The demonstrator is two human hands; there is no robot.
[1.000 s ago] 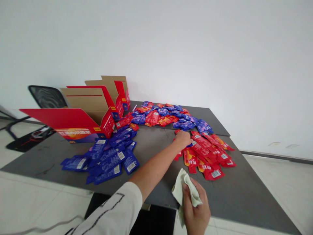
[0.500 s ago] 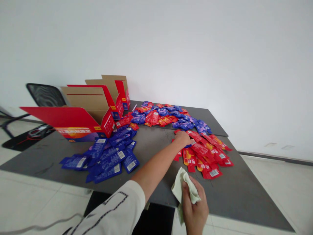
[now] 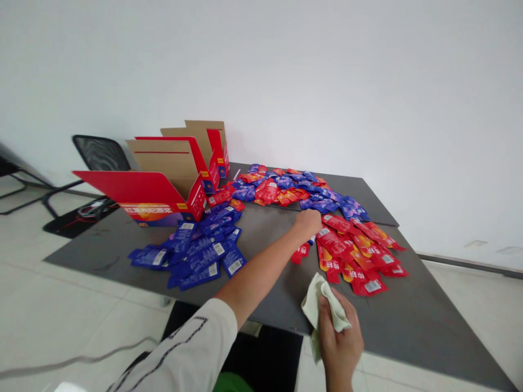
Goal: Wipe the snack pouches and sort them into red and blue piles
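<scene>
My left hand reaches across the table, fingers closed, at the left edge of a pile of red sachets. A blue sachet shows only as a small edge under its fingers; the rest is hidden. One red sachet lies just below that hand, apart from the pile. Closer to me, my right hand is closed around a crumpled pale green cloth at the table's front edge. To the left of my forearm lies a pile of blue sachets.
Open red cartons stand in a row at the left with their flaps up. Mixed red and blue sachets are heaped farther back on the grey table. A black mesh chair stands beyond the cartons, against the white wall.
The view has swung a little to the left. My left hand has drawn slightly back from the red pile. My right hand keeps its grip on the cloth.
</scene>
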